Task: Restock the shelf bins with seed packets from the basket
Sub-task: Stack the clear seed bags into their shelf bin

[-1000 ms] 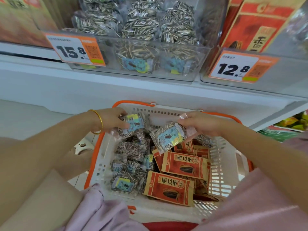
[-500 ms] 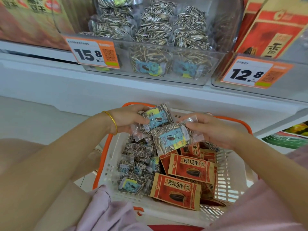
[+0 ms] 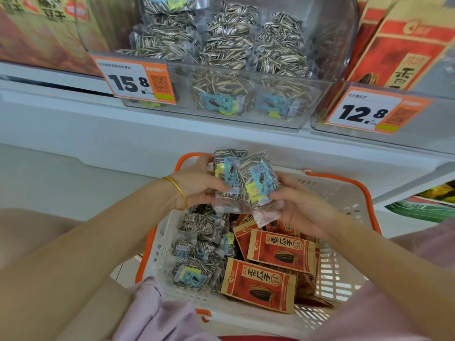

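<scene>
holding two clear seed packets up at the centre of the frame, just above the far rim of the basket (image 3: 344, 179). the left hand (image 3: 197, 185) has its fingers curled round the side of the left packet (image 3: 225, 173), and the right hand (image 3: 298, 207) pinches the lower edge of the right packet (image 3: 258, 183). the two packets overlap and stand roughly upright.

here's what matters: the clear bin (image 3: 305, 114) with the 15.8 tag (image 3: 134, 81) sits straight up the frame from both hands. the packets' long sides already point that way. the left hand is a touch higher, so i'd call it the nearer one, though either could lift and drop in over the front wall.

that bin is well piled with striped seed packets bearing the same blue and yellow labels. the bin at upper right (image 3: 438, 124), tagged 12.8, holds red packs (image 3: 403, 45). down in the basket there are more clear packets (image 3: 192, 276) on the left and red packets (image 3: 280, 249) on the right, so plenty left to shelve.
</scene>
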Demonstrator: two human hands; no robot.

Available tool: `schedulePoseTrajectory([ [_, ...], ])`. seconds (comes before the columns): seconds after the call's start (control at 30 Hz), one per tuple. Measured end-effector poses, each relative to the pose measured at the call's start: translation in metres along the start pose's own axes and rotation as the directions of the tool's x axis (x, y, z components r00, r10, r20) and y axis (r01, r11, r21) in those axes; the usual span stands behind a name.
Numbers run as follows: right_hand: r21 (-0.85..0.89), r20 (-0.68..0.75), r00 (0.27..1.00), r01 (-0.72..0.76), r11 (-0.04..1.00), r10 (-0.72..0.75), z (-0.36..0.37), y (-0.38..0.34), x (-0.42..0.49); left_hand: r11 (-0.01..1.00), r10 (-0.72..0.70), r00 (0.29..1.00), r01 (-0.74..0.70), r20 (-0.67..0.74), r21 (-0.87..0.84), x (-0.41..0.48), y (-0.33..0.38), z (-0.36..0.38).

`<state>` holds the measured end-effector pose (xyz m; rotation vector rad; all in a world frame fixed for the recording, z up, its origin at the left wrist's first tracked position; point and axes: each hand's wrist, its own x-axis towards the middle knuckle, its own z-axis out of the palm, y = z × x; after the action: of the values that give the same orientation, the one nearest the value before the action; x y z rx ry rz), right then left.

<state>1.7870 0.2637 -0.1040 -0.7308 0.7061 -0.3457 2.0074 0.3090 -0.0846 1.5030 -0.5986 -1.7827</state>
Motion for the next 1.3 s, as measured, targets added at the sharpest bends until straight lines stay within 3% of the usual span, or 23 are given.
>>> schedulePoseTrajectory([
  [0.1,0.014,-0.022,0.999,0.039,0.999,-0.039,0.006,0.008,0.0,0.999,0.027,1.0,-0.028,0.015,0.04,-0.003,-0.002,0.006],
  [0.27,-0.14,-0.092,0.988,0.111,0.984,-0.124,0.016,0.01,0.001,0.988,0.095,0.995,-0.092,-0.019,0.124,-0.006,-0.004,0.012],
  [0.47,-0.041,-0.022,0.998,0.062,0.997,-0.063,0.029,-0.005,-0.006,0.956,0.175,0.984,-0.179,0.038,0.234,-0.018,0.004,0.016],
  [0.7,-0.12,-0.025,0.995,0.09,0.989,-0.094,0.072,-0.04,-0.024,0.764,0.353,0.932,-0.339,0.083,0.55,-0.06,0.045,0.011],
  [0.8,-0.184,0.006,0.986,0.166,0.969,-0.168,0.101,-0.081,-0.03,0.673,0.474,0.865,-0.476,0.165,0.566,-0.089,0.087,0.001],
  [0.87,-0.194,0.008,0.974,0.225,0.955,-0.227,0.122,-0.115,-0.028,0.641,0.582,0.805,-0.541,0.114,0.545,-0.099,0.114,-0.01],
  [0.9,-0.211,0.002,0.968,0.245,0.946,-0.25,0.132,-0.132,-0.023,0.612,0.653,0.757,-0.556,0.037,0.562,-0.101,0.126,-0.017],
  [0.97,-0.322,-0.025,0.954,0.276,0.906,-0.299,0.149,-0.168,-0.002,0.424,0.828,0.549,-0.475,-0.117,0.771,-0.097,0.146,-0.038],
  [1.0,-0.43,-0.056,0.939,0.283,0.857,-0.338,0.154,-0.184,0.014,0.296,0.889,0.442,-0.357,-0.119,0.886,-0.092,0.153,-0.05],
  [1.03,-0.569,-0.089,0.918,0.271,0.777,-0.385,0.161,-0.198,0.032,0.193,0.921,0.379,-0.235,-0.093,0.953,-0.087,0.156,-0.061],
  [1.07,-0.712,-0.11,0.892,0.237,0.661,-0.438,0.168,-0.208,0.05,0.118,0.929,0.365,-0.121,-0.066,0.986,-0.082,0.157,-0.07],
  [1.17,-0.957,-0.022,0.837,0.141,0.255,-0.547,0.189,-0.227,0.101,-0.041,0.918,0.396,0.043,0.021,0.998,-0.065,0.149,-0.087],
  [1.3,-0.986,0.114,0.834,0.028,-0.166,-0.54,0.217,-0.239,0.152,-0.096,0.904,0.423,0.05,0.066,0.994,-0.053,0.149,-0.095],
])
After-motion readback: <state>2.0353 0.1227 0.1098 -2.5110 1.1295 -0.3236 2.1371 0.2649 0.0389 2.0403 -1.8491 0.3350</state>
